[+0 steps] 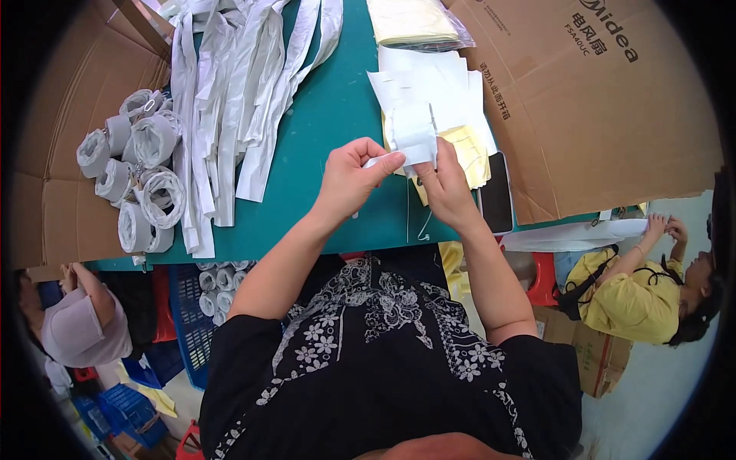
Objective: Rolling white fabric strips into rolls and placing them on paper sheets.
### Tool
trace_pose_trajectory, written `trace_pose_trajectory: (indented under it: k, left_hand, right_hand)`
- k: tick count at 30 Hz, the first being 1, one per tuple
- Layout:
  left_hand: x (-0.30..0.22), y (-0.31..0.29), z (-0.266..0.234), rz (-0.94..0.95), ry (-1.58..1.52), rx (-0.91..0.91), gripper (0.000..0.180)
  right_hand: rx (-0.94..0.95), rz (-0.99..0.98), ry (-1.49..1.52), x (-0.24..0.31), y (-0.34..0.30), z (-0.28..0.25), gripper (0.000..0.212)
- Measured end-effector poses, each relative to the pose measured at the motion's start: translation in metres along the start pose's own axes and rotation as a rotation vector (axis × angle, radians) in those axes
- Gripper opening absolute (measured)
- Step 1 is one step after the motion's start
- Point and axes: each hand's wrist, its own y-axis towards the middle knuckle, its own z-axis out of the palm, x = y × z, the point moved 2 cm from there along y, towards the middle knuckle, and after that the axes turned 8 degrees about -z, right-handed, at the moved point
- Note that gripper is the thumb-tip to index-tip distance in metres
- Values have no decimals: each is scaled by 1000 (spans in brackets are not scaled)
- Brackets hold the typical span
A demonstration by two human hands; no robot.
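Both hands are over the near part of the green table point(345, 100), at a small white piece of cloth or paper point(414, 138). My left hand point(354, 175) pinches its near left edge between thumb and forefinger. On the opposite side my right hand point(448, 188) grips the piece, thumb on its near edge. A thin dark pointed thing point(432, 115) stands out beyond the right fingers; its kind is unclear. Under and beyond the piece lie white sheets point(475, 100), with yellow sheets point(469, 149) beside my right hand.
Long white fabric strips point(230, 107) and rolled white bands point(153, 142) cover the table's left. A dark phone point(494, 192) lies at right, beside a large cardboard box point(598, 115). A bagged yellow stack point(414, 21) is at the back. Co-workers sit on both sides.
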Motion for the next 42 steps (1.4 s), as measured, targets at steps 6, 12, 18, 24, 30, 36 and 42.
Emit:
trace_pose_trajectory:
  k: [6,12,18,24,30,36,42]
  left_hand:
    - [12,-13,-8,170,-42,-107,26]
    - [15,-21,-19,436,323,-488,25]
    - [19,-30,-30,508,465,-540,24]
    - [25,-34,-28,202,-313,-139,24]
    - [35,-35,-42,61,-791,329,44]
    - [31,-39,-46,79,-709,377,78]
    - [31,-38,-67,144,-647,446,88]
  right_hand:
    - [80,-93,-17,22,-4,13,34]
    - [-113,122,163,19,-14,46,31]
    - [-327,-107,-55,39,-8,64,30]
    - [-245,-271,-114,58,2,51,27]
    - [72,-425,-37,74,20,32,33]
    - [187,-556,37,76,30,31,56]
    - [188,-422,114,89,33,41,65]
